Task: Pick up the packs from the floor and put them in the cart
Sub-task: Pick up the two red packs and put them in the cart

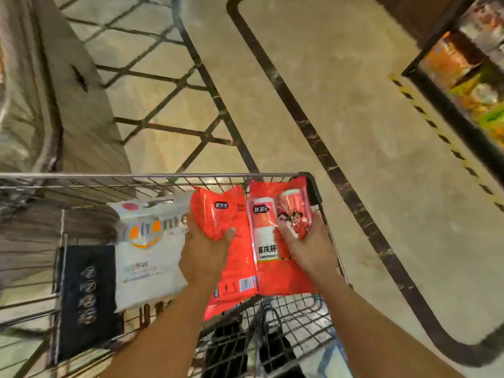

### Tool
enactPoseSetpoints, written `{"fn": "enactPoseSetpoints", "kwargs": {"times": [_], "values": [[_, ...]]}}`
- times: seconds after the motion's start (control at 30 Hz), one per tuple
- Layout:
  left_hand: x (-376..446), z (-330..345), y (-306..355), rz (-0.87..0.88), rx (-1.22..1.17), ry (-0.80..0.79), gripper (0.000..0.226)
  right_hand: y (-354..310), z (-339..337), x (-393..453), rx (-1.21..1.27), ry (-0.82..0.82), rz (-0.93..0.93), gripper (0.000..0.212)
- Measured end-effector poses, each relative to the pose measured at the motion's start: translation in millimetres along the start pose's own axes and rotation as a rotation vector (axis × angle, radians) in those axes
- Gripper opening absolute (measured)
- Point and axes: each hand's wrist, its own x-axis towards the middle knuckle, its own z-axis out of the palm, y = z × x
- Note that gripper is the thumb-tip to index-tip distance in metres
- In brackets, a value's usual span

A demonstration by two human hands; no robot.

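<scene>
At the cart's (152, 176) far right corner, left hand (203, 259) grips one red pack (231, 214); right hand (309, 251) clasps the other red pack (281, 271)

place: shop | wire cart (321, 203) | stocked shelf (469, 77)

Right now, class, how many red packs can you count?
2. Left red pack in the left hand; right red pack under the right hand, both over the cart. Others may be hidden.
</scene>
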Motion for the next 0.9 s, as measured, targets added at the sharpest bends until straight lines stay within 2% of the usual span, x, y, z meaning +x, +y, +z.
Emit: {"fn": "enactPoseSetpoints", "kwargs": {"times": [0.17,0.37,0.47,0.53,0.7,0.9], "values": [[15.4,57.0,7.6,-0.021,0.176,0.03,0.1,13.7,38.8,35.7,-0.182,-0.025,0.024,0.096],[28.6,96.8,-5.2,-0.067,0.179,0.043,0.102,26.3,64.4,67.2,-0.21,-0.111,0.059,0.096],[38.9,117.5,-21.2,-0.074,0.122,-0.042,0.089,38.6,80.6,82.6,-0.158,-0.19,0.09,0.095],[41.1,123.2,-33.1,-0.059,0.102,-0.089,0.088,46.7,91.1,86.0,-0.137,-0.262,0.12,0.091],[36.1,106.5,-33.6,0.033,0.107,-0.135,0.089,46.1,86.8,86.4,-0.173,-0.301,0.191,0.091],[19.7,41.0,-11.5,0.316,0.279,-0.105,0.08,-2.1,51.9,61.7,-0.31,-0.278,-0.044,0.086]]}}
